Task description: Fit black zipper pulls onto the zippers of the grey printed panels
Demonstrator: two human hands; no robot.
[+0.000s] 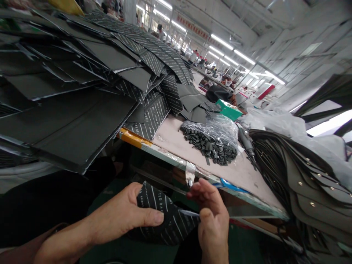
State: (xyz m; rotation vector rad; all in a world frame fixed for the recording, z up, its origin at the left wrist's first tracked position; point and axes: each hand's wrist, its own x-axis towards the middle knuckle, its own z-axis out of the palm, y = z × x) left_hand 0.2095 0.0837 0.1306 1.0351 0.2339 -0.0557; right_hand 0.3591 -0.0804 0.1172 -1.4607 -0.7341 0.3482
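My left hand point(134, 209) grips a dark lining-fabric piece point(165, 212) printed with white stripes and lettering. Its thumb presses on the near face while the other fingers are hidden behind. The piece is bent over, with a pale edge showing toward the right. Beside that edge is my right hand point(213, 216), fingers curled and apart from the thumb, with nothing visible between them. Whether its thumb touches the fabric I cannot tell. Both hands are below the front edge of the worktable point(167, 143), near a small metal-tipped fitting point(190, 176) on that edge.
Stacked dark panels point(68, 121) with striped linings fill the left. On the table lie a plastic bag of small dark pieces point(210, 143), a dark hand tool point(247, 143) and a green box point(228, 110). Grey flaps with metal studs point(299, 172) hang over the right side.
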